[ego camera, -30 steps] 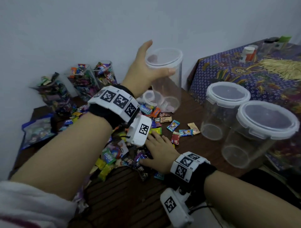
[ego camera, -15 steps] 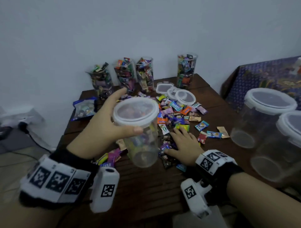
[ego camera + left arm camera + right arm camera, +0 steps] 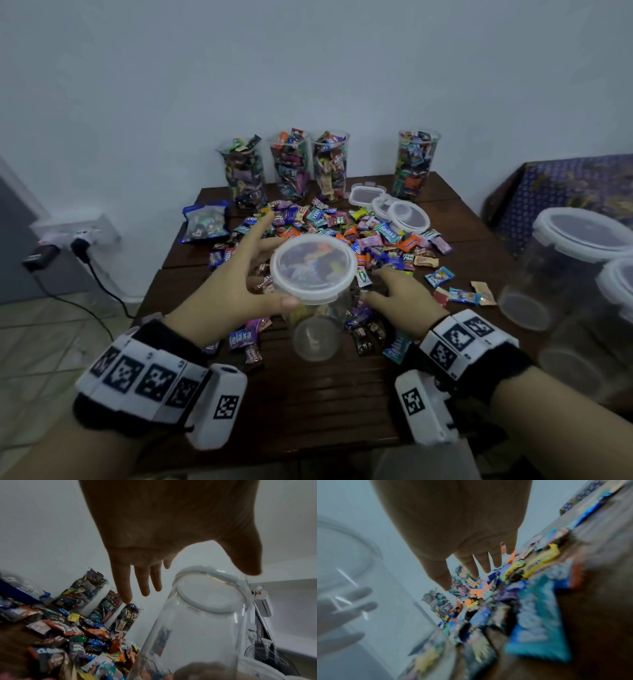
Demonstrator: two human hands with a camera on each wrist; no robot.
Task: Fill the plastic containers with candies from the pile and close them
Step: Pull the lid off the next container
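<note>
head view: left hand (image 3: 236, 291) beside lidded empty container (image 3: 313, 284), thumb at lid rim, fingers spread behind it; firm grip or not, cannot tell. container at near edge of candy pile (image 3: 342, 233) on table (image 3: 325, 394). right hand (image 3: 400, 301) flat on candies, fingers apart.

left wrist view: fingers (image 3: 125, 582) straight, apart from container (image 3: 197, 615).

right wrist view: blurred; fingers (image 3: 467, 566) straight, spread over candies (image 3: 530, 601).

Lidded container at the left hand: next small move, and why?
Probably lift off the lid with the right hand: the clear container looks empty but closed, the left hand has its thumb against it, and the right lies flat on the candy pile.
</note>
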